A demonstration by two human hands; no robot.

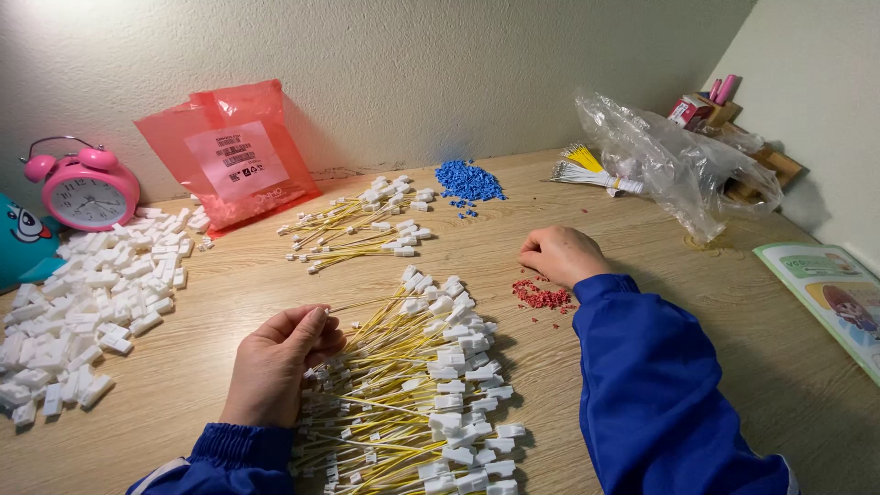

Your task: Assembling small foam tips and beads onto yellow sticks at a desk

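Observation:
My left hand (280, 362) rests on the near heap of yellow wires with white connectors (412, 385), fingers curled around one thin yellow wire at its left edge. My right hand (561, 254) lies knuckles-up on the wooden table (678, 302), fingers bent over a small pile of red beads (543, 296); whether it pinches a bead is hidden. Both arms wear blue sleeves.
A second bunch of wired connectors (362, 225) lies further back, beside blue beads (469, 180). Loose white connectors (92, 293) spread at left below a pink alarm clock (85, 188) and red plastic bag (229, 156). A clear bag (683, 165), yellow-tipped wire bundle (587, 170) and booklet (830, 293) sit at right.

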